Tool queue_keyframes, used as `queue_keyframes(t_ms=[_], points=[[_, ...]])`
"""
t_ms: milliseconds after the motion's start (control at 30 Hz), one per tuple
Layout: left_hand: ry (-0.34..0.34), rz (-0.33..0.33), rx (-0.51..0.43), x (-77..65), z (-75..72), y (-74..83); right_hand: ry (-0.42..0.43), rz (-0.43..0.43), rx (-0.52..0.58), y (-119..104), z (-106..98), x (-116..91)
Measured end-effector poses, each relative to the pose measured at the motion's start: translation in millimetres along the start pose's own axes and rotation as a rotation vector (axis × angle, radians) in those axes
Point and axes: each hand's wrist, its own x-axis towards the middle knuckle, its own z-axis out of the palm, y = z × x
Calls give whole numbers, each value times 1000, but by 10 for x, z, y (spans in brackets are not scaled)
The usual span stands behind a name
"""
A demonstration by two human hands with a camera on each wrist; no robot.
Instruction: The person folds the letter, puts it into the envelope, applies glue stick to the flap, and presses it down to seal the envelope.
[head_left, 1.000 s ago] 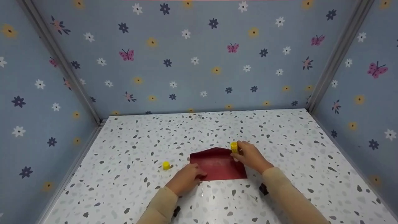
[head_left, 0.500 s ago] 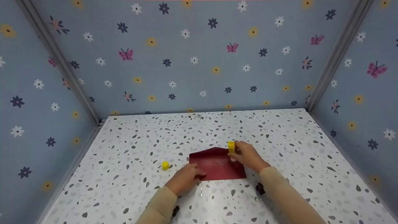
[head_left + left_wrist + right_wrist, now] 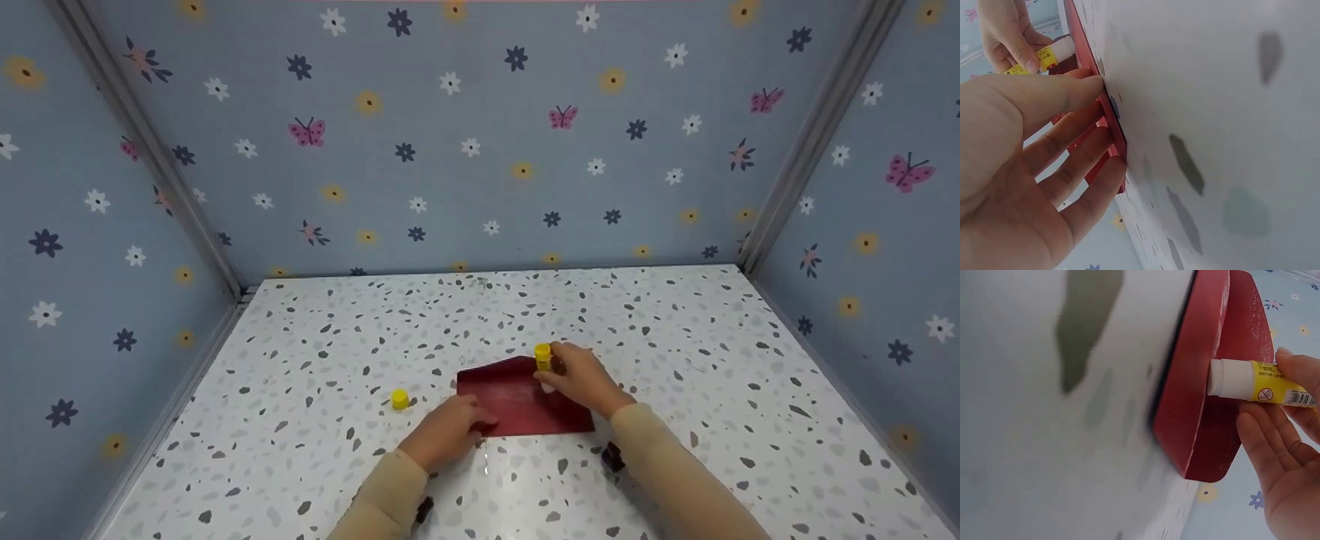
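Two hands at one red envelope (image 3: 517,416), flat on the speckled table (image 3: 337,337). Right hand (image 3: 587,379) pinches the glue stick (image 3: 543,360), white end down near the envelope's fold. Left hand (image 3: 446,426) presses the near-left corner, fingers extended, not clenched. My worry, watching remotely: too light a press there could let the envelope skid under a dragged stick; leaning hard might crease it. A bump could roll the yellow cap (image 3: 400,399) away.
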Motion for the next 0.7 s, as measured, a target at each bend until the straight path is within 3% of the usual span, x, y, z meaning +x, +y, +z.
queue_keyframes(t_ms=[467,700], points=[[-17,-26,-11,-14,-3,3,8,-63,10,-66,128,54],[6,22,13,-13,-9,7,15,-87,15,-96,165,69]])
